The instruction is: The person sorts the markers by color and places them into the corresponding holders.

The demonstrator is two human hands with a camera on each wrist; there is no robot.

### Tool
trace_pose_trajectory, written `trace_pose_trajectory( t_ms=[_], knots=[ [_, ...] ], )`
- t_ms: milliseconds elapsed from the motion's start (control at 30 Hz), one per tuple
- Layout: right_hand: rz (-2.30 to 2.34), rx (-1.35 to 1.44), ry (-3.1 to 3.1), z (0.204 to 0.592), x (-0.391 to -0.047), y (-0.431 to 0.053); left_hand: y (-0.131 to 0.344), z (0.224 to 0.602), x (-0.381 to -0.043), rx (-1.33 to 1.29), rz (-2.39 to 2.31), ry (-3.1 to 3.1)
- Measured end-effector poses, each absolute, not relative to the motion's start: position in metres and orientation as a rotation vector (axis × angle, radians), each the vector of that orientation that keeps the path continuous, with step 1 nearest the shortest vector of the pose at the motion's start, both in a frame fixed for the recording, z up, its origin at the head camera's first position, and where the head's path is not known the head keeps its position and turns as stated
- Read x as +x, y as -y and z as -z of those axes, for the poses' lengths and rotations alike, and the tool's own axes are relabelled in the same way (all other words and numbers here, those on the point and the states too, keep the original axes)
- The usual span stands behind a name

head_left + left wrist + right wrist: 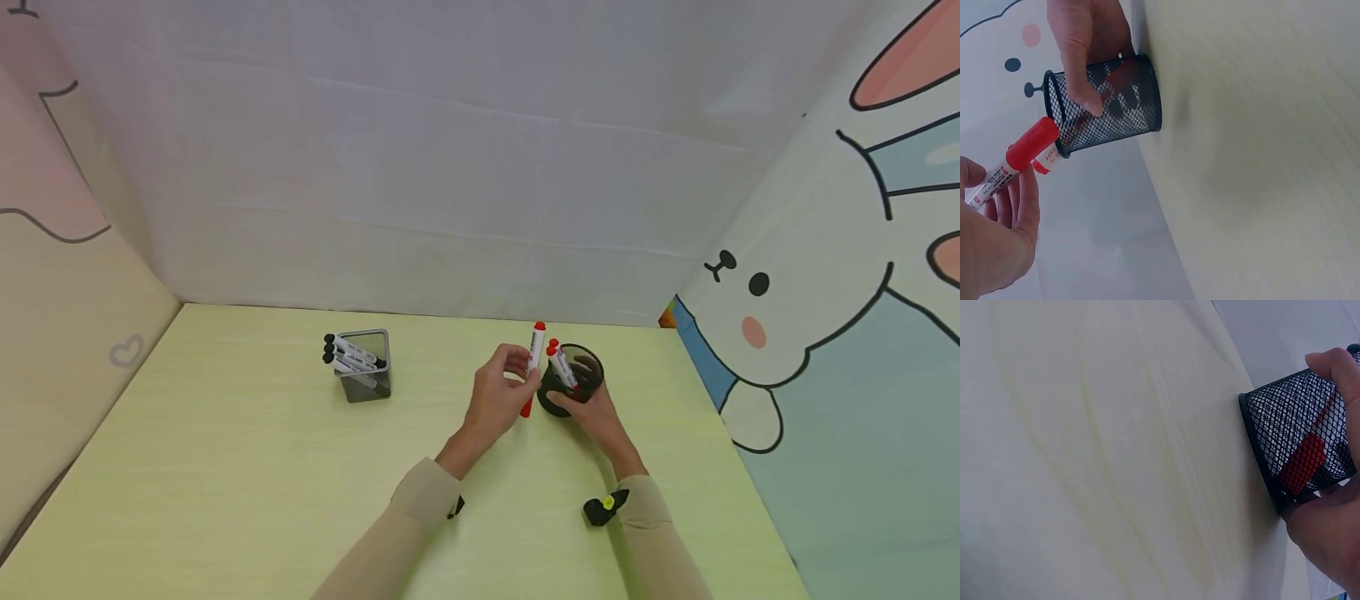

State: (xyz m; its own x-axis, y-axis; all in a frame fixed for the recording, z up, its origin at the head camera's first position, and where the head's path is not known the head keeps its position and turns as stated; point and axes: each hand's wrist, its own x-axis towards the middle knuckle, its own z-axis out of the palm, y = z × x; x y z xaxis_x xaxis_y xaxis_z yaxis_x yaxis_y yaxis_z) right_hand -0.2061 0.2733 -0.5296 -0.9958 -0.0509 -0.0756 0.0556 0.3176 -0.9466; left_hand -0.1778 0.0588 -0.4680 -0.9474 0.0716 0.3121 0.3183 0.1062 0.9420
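Observation:
My left hand [498, 392] pinches a white marker with red ends [536, 346], held upright just left of a round black mesh pen cup [1110, 103]. Thumb and fingers of my right hand [596, 417] grip this cup around its side, and its base stands on the table. Several red-capped markers [561, 367] lean inside, their caps above the rim. In the left wrist view, the held marker's large red cap [1034, 144] points toward the cup's rim. Through the mesh in the right wrist view shows the red end of a marker [1302, 464].
To the left on the pale yellow table [247, 483] stands a square grey mesh pen holder [367, 387] with several black-capped white markers [352, 354] leaning in it. A white sheet [420, 167] hangs behind the table. Cartoon-printed walls [847, 433] flank both sides.

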Motion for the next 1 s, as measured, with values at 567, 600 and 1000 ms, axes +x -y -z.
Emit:
trace_pose_trajectory(
  t_ms=[567, 600, 1000],
  knots=[
    [1.754, -0.003, -2.459, 0.494, -0.192, -0.26, -0.075, 0.461, -0.193, -0.288, 2.084, 2.047],
    [1.751, -0.002, -2.462, 0.494, -0.192, -0.26, -0.076, 0.461, -0.194, -0.277, 2.092, 2.041],
    [1.812, -0.006, -2.426, 0.498, -0.195, -0.261, -0.091, 0.458, -0.204, -0.222, 2.166, 1.92]
  ],
)
